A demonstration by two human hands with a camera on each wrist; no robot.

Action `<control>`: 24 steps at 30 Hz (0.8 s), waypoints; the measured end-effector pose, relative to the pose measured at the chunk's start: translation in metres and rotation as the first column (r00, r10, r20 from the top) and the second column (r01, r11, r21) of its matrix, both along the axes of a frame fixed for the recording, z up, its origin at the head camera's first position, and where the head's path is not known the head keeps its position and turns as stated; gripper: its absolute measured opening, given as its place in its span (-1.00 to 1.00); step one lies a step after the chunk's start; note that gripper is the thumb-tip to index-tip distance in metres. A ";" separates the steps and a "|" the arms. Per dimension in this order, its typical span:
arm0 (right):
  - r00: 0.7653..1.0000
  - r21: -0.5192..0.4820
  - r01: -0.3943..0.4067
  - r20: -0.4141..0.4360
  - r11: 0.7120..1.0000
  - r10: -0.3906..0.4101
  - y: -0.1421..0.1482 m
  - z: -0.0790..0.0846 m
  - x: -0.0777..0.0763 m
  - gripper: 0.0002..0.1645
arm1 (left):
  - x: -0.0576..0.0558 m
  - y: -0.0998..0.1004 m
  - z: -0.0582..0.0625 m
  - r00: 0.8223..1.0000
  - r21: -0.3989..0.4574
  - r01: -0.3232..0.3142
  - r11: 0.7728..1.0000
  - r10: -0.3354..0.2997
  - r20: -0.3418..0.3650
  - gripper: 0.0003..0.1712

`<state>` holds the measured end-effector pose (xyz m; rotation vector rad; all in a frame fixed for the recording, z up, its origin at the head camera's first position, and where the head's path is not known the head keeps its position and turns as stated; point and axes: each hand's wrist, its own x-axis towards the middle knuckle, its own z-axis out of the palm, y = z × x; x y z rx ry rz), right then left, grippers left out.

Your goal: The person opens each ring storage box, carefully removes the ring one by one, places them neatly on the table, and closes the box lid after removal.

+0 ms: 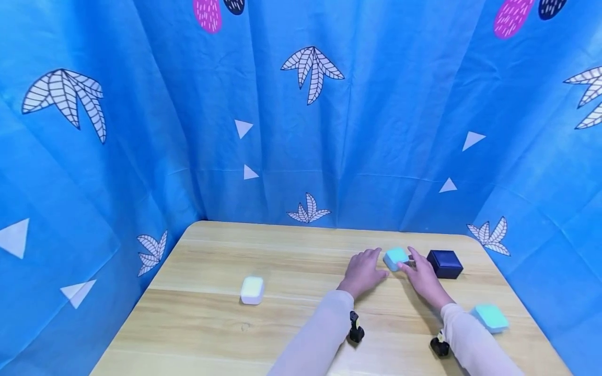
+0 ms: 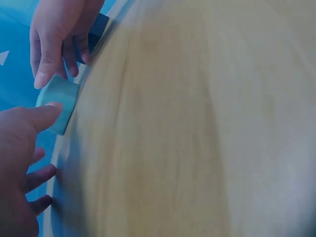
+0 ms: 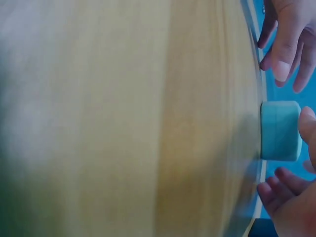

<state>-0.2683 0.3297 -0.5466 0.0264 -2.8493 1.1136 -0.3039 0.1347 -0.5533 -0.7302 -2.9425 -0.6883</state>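
Observation:
A small turquoise box with rounded corners [image 1: 395, 258] lies on the far right part of the wooden table, between both hands. To its left is my left hand [image 1: 363, 272], with spread fingers and nothing in its grasp. My right hand [image 1: 424, 279] is at the box's right side, its thumb [image 3: 308, 126] overlapping the box's edge in the right wrist view. The other right fingers are loosely bent and stand off from the box. Just right of this hand sits a dark blue box [image 1: 444, 264].
Another turquoise box [image 1: 490, 317] lies by the right forearm, near the table's right edge. A white box with a pale yellow top [image 1: 252, 290] stands on the left part of the table [image 1: 197, 334]. A blue patterned curtain [image 1: 301, 141] hangs around the table's back and sides.

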 end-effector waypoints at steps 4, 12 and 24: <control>0.999 -0.008 -0.019 -0.042 1.000 0.019 0.002 -0.004 -0.001 -0.15 | -0.002 0.006 -0.003 1.000 -0.003 -0.020 1.000 0.020 -0.014 -0.10; 0.999 -0.018 -0.011 -0.051 1.000 0.010 0.000 -0.007 -0.006 -0.26 | -0.003 0.015 -0.004 0.996 -0.010 -0.075 0.997 0.074 -0.058 -0.17; 0.999 -0.036 0.020 -0.044 0.999 -0.022 -0.001 -0.010 -0.004 -0.31 | -0.001 0.026 -0.008 0.989 0.022 -0.122 0.992 0.124 -0.077 -0.32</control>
